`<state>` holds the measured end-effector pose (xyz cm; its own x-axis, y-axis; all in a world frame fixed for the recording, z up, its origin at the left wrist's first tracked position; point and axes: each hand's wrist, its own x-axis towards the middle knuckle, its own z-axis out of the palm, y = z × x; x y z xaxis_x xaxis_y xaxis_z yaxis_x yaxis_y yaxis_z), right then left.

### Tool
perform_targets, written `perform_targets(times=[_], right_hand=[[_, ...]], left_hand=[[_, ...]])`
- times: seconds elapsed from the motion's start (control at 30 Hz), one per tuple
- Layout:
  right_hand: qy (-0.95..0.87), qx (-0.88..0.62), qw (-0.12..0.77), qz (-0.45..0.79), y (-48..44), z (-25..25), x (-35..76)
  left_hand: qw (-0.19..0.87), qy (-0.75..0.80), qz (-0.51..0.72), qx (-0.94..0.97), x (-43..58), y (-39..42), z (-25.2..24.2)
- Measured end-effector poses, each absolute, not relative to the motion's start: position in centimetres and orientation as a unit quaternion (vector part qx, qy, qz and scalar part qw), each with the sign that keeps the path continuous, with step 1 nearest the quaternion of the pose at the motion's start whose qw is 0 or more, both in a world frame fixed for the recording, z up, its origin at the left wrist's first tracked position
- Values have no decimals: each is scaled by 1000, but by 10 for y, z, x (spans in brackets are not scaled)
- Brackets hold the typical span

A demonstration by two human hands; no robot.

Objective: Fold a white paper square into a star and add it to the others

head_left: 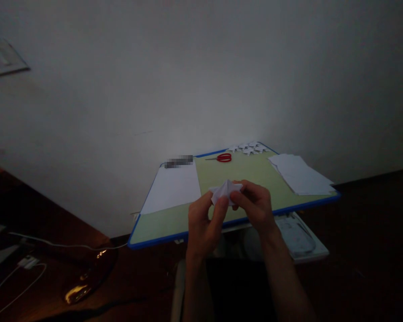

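Note:
A small folded white paper piece (227,190), with a raised pointed middle and side flaps, is held above the front part of the table. My left hand (205,220) pinches its left side, thumb on the near face. From the right, my right hand (256,203) grips it with thumb and fingers. The fingers behind the paper are partly hidden. Beyond the hands, red-handled scissors (223,157) lie on the table with blades pointing left. Several similar folded white paper pieces (251,148) sit at the far right corner.
The green tabletop (161,226) has a blue edge and stands against a wall. A large white sheet (174,185) covers its left part; a pile of white paper (302,174) lies at the right. Below juts an open drawer (298,239). White cables (70,245) run at lower left.

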<state>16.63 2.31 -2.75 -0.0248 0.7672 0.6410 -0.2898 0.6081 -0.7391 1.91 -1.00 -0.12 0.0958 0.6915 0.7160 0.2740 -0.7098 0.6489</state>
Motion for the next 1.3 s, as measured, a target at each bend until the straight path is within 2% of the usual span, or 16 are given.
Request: perform_targets(times=[0.5,0.7,0.87,1.1,1.3], right_hand=[[-582,-233,640,444,30,-31,155],[-595,-261,658,380,23,-25,150],[-624,-263,644,357,16,-19,155],[-618,-260,614,418,14,-14,155],[-618,-279,625,387,20,-14,154]], left_hand=[[298,327,630,638,14,1,-25],[313,340,639,615,17,4,-23],[303,333,653,609,17,9,-28],[328,328,667,583,18,8,-27],[261,344,624,651,8,4,-20]])
